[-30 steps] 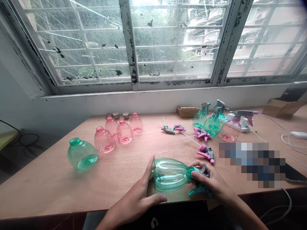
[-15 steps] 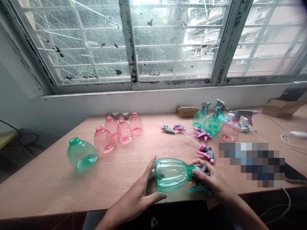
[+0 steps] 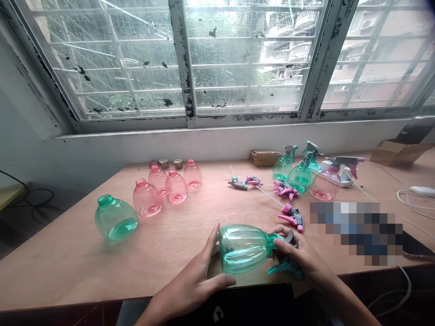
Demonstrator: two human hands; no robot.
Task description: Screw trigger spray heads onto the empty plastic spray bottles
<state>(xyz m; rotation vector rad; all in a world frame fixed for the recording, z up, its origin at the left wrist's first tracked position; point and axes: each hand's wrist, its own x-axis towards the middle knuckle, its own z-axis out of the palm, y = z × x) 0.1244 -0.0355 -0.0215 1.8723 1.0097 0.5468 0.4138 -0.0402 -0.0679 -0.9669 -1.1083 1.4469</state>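
A green transparent spray bottle (image 3: 244, 249) lies sideways above the front edge of the table, its base to the left. My left hand (image 3: 200, 276) cups that base between thumb and fingers. At the neck, my right hand (image 3: 302, 258) pinches the collar of the trigger sprayer (image 3: 283, 268), whose teal lever points down. My right fingers partly hide the sprayer's body. Just beyond my right hand lies a loose pink-and-grey trigger sprayer (image 3: 294, 217).
Left on the table stand a headless green bottle (image 3: 116, 219) and several headless pink bottles (image 3: 148, 199). Toward the back right are green spray bottles (image 3: 299, 174), a pink spray bottle (image 3: 325, 183) and more loose sprayers (image 3: 286, 189). Cardboard boxes (image 3: 265, 158) sit near the wall.
The held bottle and both hands are almost still. The sprayer end has shifted very slightly right and down.
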